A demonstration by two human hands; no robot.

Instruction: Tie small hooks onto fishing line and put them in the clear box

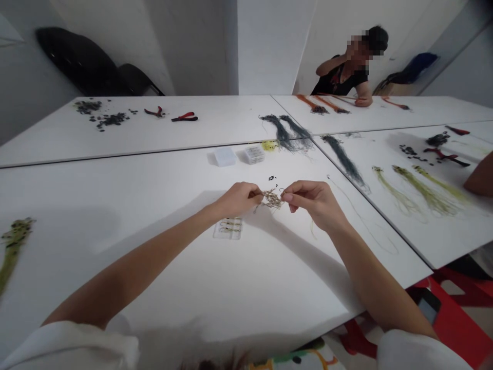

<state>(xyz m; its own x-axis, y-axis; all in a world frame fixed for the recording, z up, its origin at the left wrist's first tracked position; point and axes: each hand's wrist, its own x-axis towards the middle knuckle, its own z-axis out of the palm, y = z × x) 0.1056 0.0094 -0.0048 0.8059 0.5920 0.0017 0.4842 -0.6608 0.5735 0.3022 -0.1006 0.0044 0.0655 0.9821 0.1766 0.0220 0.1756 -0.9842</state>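
Note:
Both hands are over the middle of the white table. My left hand has its fingers closed at the left edge of a tangled pile of small brownish-gold pieces; what they pinch is too small to make out. On the pile's right side, my right hand pinches a thin curved hook between thumb and forefinger. An open clear case with hook-like pieces in its slots lies below my left hand. Tiny black bits are scattered just behind the pile.
Two small plastic boxes stand behind the hands. Dark green strand bundles lie beyond, yellow-green bundles at right and far left. Red-handled pliers rest at the back. A person sits across the table; another person's arm shows at right.

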